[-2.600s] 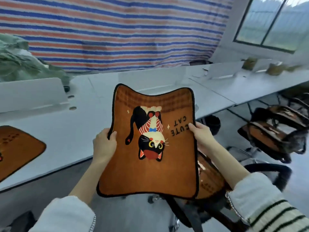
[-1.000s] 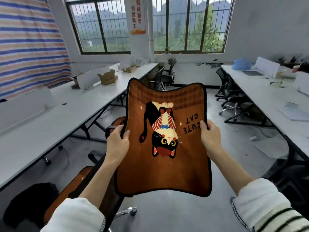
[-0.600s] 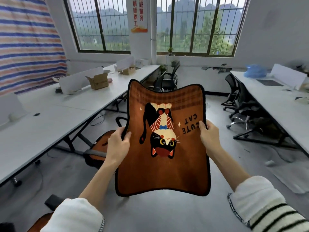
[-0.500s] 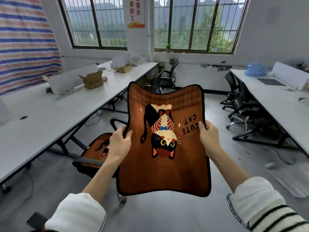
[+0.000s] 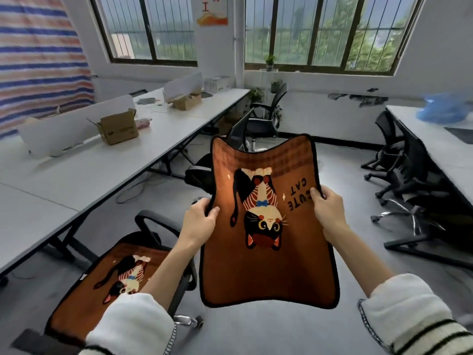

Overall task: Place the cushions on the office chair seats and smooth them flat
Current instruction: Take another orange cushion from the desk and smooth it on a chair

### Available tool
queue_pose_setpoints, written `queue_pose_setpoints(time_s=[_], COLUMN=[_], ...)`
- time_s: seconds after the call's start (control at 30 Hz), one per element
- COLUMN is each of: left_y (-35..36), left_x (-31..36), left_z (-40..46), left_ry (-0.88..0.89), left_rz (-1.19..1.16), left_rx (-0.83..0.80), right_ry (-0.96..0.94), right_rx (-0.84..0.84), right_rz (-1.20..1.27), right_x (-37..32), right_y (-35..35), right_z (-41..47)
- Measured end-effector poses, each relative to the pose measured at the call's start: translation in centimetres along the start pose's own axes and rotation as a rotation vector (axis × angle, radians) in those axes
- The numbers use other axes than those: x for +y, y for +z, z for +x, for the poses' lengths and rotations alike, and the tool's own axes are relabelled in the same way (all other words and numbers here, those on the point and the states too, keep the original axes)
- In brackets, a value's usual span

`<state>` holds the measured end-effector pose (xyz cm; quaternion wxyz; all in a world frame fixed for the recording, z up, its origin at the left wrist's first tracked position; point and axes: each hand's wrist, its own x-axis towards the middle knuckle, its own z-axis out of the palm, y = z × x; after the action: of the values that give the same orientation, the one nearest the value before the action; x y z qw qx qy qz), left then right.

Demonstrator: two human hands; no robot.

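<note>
Showing two cushions (image 5: 266,265) (image 5: 102,285), two hands (image 5: 201,221) (image 5: 329,213).

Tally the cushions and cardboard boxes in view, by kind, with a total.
Cushions: 2, one held by the left hand and right hand, one on a chair seat.
Cardboard boxes: 2, near and far, on the desk.
Total: 4

An office: long white desks (image 5: 133,160) in rows, black swivel chairs (image 5: 409,180), barred windows (image 5: 320,32) behind
</note>
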<state>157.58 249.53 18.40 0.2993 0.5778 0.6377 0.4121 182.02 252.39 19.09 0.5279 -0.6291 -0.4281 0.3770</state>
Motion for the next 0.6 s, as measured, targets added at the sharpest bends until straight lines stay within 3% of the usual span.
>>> queue_pose_setpoints(time_s=[0.2, 0.33, 0.6], left_y=[2.3, 2.1, -1.7], left_x=[0.9, -1.8, -7.6], left_z=[13.3, 22.3, 40.6], left_ry=[-0.094, -0.191, -0.320], left_rz=[0.004, 0.045, 0.034], left_rx=[0.147, 0.293, 0.398], right_ry=[0.021, 0.050, 0.057], right_rx=[-0.134, -0.293, -0.540], right_rz=[-0.016, -0.047, -0.193], right_x=[-2.4, -2.5, -3.6], right_y=[5.1, 11.6, 28.1], right_z=[15.0, 23.8, 39.8])
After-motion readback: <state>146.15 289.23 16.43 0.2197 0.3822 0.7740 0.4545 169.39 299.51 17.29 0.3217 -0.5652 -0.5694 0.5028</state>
